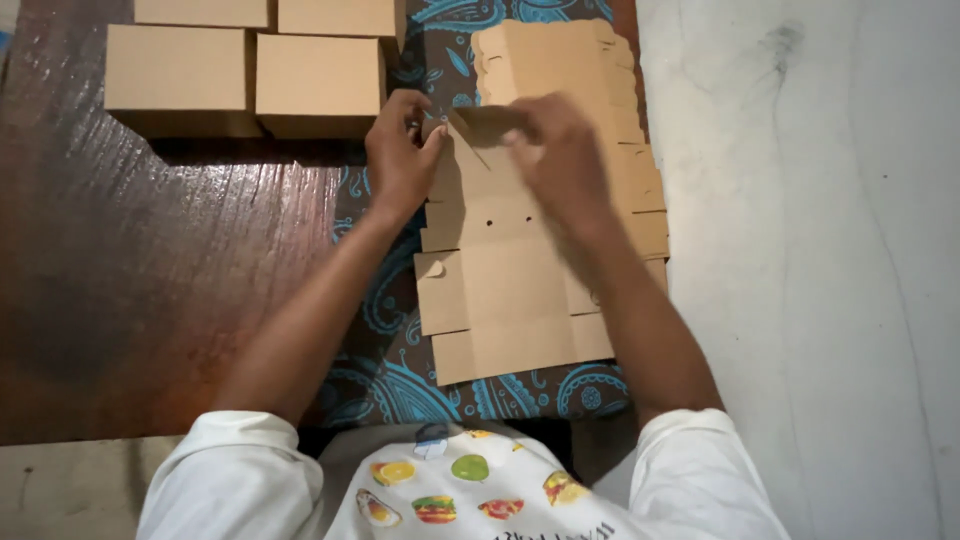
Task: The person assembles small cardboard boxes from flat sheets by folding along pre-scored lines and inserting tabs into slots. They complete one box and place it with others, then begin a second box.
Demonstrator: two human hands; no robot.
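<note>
Flanking the flat cardboard blank [500,290], four folded boxes [318,85] crowd the left hand [400,155].

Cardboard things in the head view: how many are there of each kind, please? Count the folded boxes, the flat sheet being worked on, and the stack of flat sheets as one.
Folded brown boxes: 4
Flat cardboard sheet under both hands, left hand and right hand: 1
Stack of flat sheets, counted as one: 1
Total: 6
</note>
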